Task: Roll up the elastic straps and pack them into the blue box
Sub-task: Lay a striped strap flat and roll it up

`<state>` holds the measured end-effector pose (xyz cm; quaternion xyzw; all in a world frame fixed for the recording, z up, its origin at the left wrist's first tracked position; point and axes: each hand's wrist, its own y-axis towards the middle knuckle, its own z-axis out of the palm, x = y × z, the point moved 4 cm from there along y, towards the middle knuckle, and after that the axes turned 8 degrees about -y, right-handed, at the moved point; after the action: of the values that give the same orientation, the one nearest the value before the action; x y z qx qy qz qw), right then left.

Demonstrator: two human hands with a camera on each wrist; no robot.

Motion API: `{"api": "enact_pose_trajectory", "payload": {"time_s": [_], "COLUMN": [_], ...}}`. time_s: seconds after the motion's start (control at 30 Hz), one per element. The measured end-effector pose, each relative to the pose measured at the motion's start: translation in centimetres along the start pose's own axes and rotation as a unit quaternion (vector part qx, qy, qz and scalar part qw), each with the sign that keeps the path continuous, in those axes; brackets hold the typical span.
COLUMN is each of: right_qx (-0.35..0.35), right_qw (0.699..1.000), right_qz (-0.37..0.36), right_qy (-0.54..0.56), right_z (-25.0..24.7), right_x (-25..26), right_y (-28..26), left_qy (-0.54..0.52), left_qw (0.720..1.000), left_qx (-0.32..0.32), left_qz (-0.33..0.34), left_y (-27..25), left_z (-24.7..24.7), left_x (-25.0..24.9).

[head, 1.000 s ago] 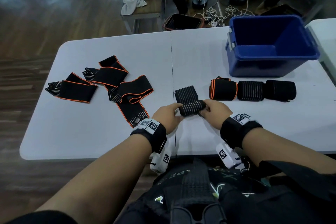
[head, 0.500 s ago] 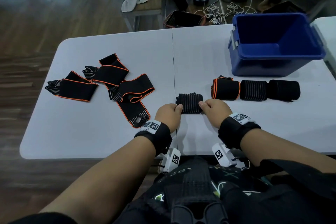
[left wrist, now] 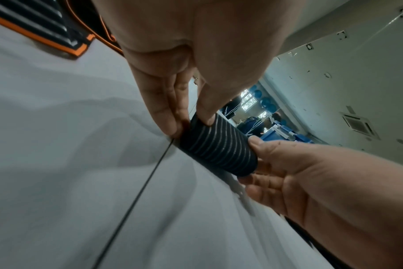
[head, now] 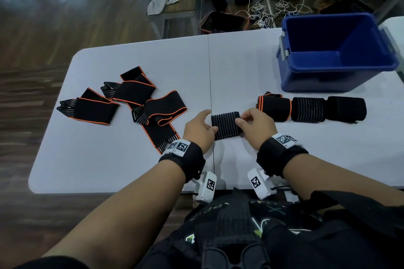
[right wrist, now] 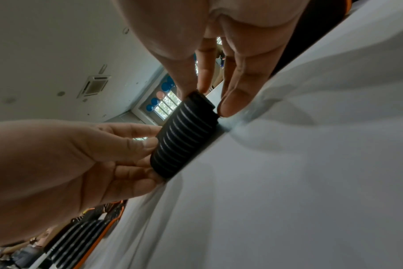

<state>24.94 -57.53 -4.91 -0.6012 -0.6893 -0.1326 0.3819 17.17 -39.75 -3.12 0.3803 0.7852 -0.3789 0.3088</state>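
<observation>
Black ribbed strap roll (head: pixel 226 125) pinched at both ends by left hand (head: pixel 200 130) & right hand (head: pixel 258 128) fingers; 3 finished rolls (head: pixel 310 109) right of the fingers, blue box (head: pixel 334 54) w/ nothing visible inside, flat straps (head: pixel 131 102) left.

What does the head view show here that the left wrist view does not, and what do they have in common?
Only the head view shows the blue box with nothing visible inside, three finished rolls in a row before it, and the whole spread of unrolled straps on the white table. Only the left wrist view shows the left hand's fingertips pinching the roll's end, and the ceiling. Both show the left hand and right hand holding the striped roll by its ends.
</observation>
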Motion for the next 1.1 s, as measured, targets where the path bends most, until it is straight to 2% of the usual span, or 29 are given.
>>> {"api": "enact_pose_trajectory", "payload": {"time_s": [0.1, 0.3, 0.4, 0.5, 0.6, 0.7, 0.77, 0.93, 1.1], "right_qx": [0.023, 0.088, 0.099, 0.09, 0.068, 0.027, -0.005, -0.097, -0.151], "right_qw": [0.999, 0.996, 0.995, 0.995, 0.998, 0.999, 0.998, 0.986, 0.973], "right_qz": [-0.006, -0.012, -0.026, -0.014, 0.013, 0.043, 0.066, 0.127, 0.165], "right_qy": [0.042, 0.007, -0.017, -0.036, -0.01, 0.011, 0.017, 0.055, 0.051], "right_z": [-0.1, -1.3, -2.5, -4.3, -6.5, -9.4, -11.3, -15.9, -19.1], "right_x": [0.5, -0.2, -1.6, -3.7, -6.3, -9.3, -11.7, -17.1, -20.3], "right_y": [0.1, -1.8, -2.9, -3.8, -5.0, -6.1, -6.8, -8.1, -7.5], "left_qy": [0.015, 0.081, 0.095, 0.154, 0.214, 0.202, 0.206, 0.341, 0.397], "left_qw": [1.0, 0.996, 0.991, 0.976, 0.962, 0.955, 0.94, 0.892, 0.871], "left_qx": [0.02, 0.046, 0.098, 0.153, 0.132, 0.093, 0.087, 0.1, 0.062], "left_qz": [-0.007, 0.004, 0.002, 0.035, 0.11, 0.198, 0.259, 0.279, 0.284], "left_y": [0.3, -0.9, -2.0, -2.8, -2.6, -1.9, -1.3, 1.0, 1.8], "left_z": [0.1, 0.8, 2.4, 4.5, 6.1, 7.6, 8.9, 11.9, 12.0], "left_x": [0.3, -0.5, -1.5, -3.4, -6.3, -9.5, -11.2, -12.4, -12.6]}}
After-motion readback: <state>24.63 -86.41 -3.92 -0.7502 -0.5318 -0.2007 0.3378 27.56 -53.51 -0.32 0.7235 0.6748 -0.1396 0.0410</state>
